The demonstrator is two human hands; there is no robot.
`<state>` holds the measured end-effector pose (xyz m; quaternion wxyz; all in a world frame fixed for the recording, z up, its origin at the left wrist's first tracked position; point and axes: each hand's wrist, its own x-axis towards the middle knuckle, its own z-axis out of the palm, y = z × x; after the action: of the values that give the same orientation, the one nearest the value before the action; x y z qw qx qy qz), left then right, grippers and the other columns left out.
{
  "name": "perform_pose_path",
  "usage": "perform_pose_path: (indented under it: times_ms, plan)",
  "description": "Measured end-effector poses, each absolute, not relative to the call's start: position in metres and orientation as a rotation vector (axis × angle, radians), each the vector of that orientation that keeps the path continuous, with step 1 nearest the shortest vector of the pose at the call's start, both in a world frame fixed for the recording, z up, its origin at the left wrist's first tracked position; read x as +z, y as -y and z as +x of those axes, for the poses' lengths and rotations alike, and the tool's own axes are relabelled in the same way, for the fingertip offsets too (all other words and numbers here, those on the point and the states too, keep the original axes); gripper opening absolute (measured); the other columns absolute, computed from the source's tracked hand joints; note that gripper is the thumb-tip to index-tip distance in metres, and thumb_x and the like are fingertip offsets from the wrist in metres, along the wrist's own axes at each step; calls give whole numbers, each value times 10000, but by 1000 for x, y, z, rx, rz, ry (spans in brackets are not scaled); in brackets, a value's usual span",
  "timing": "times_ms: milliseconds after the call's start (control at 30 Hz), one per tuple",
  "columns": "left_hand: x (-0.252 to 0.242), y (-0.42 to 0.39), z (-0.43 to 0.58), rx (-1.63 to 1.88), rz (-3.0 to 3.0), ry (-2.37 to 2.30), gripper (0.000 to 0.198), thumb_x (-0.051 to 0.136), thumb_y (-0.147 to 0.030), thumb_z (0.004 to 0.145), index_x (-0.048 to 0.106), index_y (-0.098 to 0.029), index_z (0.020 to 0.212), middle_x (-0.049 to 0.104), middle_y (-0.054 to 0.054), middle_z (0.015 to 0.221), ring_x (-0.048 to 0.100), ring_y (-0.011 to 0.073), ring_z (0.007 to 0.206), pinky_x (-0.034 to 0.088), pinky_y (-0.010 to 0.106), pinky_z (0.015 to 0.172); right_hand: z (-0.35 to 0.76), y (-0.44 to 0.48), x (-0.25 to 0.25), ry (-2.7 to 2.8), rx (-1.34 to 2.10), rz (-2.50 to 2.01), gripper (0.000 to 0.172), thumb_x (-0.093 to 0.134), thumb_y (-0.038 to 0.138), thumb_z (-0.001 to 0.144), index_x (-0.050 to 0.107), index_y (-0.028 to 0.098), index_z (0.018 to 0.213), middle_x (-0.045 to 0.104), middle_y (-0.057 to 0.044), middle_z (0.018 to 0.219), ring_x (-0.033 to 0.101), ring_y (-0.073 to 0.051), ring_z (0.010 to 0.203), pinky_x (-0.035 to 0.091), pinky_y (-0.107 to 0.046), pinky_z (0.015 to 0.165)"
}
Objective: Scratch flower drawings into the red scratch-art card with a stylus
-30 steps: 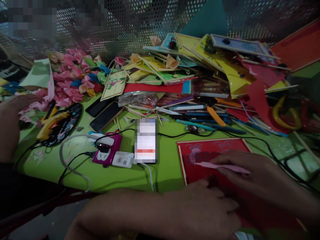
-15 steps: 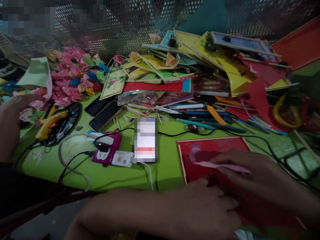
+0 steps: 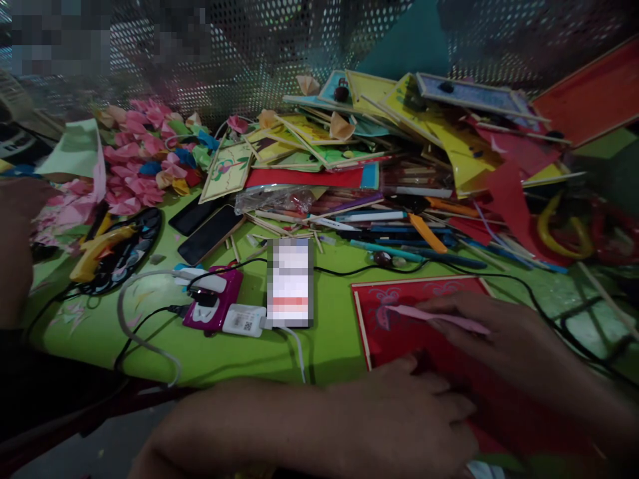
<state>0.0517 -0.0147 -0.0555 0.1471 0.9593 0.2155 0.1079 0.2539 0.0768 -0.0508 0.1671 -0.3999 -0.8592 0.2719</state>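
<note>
A pink pen point(image 3: 439, 317) is pinched in the fingers of my right hand point(image 3: 504, 339). Its tip is at a butterfly-like drawing point(image 3: 383, 309) in pale lines on a red sheet point(image 3: 367, 299), which has thin wooden sticks along its edges. My left hand point(image 3: 414, 412) rests over the sheet's lower left part, palm down, with its fingers loosely apart and nothing seen in them. A fainter drawing shows near the sheet's top edge, partly behind my right hand.
Left of the sheet lie a lit phone point(image 3: 290, 283) and a magenta power adapter point(image 3: 212, 319) with cables. Two dark phones, a yellow glue gun point(image 3: 100, 253), paper flowers point(image 3: 134, 153), pens and framed pictures crowd the back. Another person's arm point(image 3: 14, 246) enters at left.
The pen tip has moved up a little along the drawing. My left hand stays on the sheet. At left, the other person's hand has shifted toward the frame's edge.
</note>
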Motion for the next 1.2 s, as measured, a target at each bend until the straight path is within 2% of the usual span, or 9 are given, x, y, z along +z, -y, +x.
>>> perform_pose_path:
  times_ms: [267,467,633,833,967,1200]
  plan:
    - [-55,15,51,330,2766,-609,347,459,-417,1065,720,-189,1057,696,68,1317,670,220,1140,510,409,939,254,-75,-58,2457,773,-1115,286,568,455,1004,800,334,1118,848,-15,1034,806,-264,883,631,-360,769]
    - [-58,15,51,352,2762,-604,360,458,-436,1063,723,-197,1025,706,68,1282,684,211,1084,512,402,908,256,-76,-64,2487,784,-1088,291,562,434,1014,778,352,1189,842,-6,1097,802,-254,936,629,-352,804]
    - [-59,14,52,340,2746,-596,353,464,-423,1061,721,-183,1037,704,76,1285,667,231,1159,510,422,956,255,-76,-62,2477,800,-1120,289,574,438,998,797,323,1140,842,-23,1057,796,-258,907,625,-366,812]
    - [-58,14,53,315,2747,-588,383,431,-438,1068,718,-184,1039,707,68,1280,674,232,1157,526,417,934,253,-74,-54,2433,838,-1134,294,567,422,994,805,307,1123,846,-46,1042,798,-266,888,619,-373,776]
    - [-57,14,53,287,2740,-601,394,421,-451,1072,716,-190,1078,699,56,1320,675,221,1168,514,429,999,257,-76,-49,2325,840,-1186,266,613,449,967,804,295,1069,843,-44,990,794,-258,853,602,-354,739]
    - [-55,14,50,292,2774,-608,397,414,-438,1078,723,-189,1098,669,66,1396,639,221,1243,490,423,1019,267,-86,-50,2121,1112,-1273,280,737,495,879,788,254,1013,816,-67,1015,761,-272,937,587,-350,835]
